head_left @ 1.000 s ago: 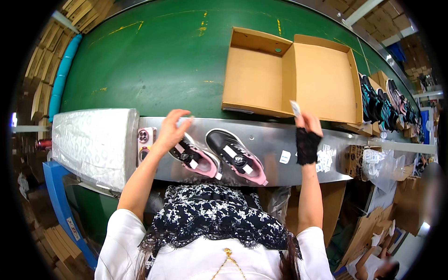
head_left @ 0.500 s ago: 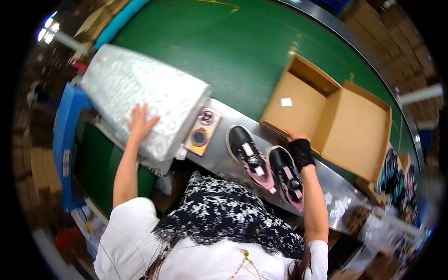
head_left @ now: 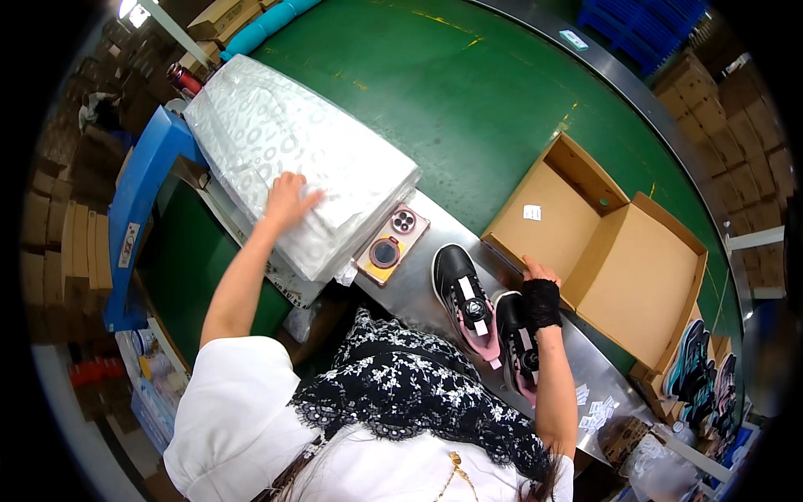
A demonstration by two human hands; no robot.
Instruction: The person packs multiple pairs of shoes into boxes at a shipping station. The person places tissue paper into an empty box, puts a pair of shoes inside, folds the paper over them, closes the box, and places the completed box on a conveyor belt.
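My left hand (head_left: pixel 290 201) rests on a thick stack of white patterned wrapping paper (head_left: pixel 318 134), its fingers slightly bent and the thumb apart. At the near wall of an open brown cardboard shoe box (head_left: pixel 544 188), my right hand (head_left: pixel 542 280) has its fingers hooked over the edge; a black fingerless covering wraps its palm and wrist. Two black shoes with pink lining stand between my body and the box: the left shoe (head_left: pixel 462 293) in full view, the right shoe (head_left: pixel 512 339) partly under my right wrist. Inside the box lies a small white slip (head_left: pixel 532 212).
A phone (head_left: pixel 391 244) in a pinkish case lies by the paper stack on the metal edge (head_left: pixel 422 272). Beyond runs a green belt (head_left: pixel 435 109). A blue frame (head_left: pixel 138 217) stands left. Small labels (head_left: pixel 598 412) and more shoes (head_left: pixel 698 360) are at right.
The view has shifted, so everything sits further right and lower. My left hand's fingers have drawn closer together on the paper. My right hand stays at the box's near edge.
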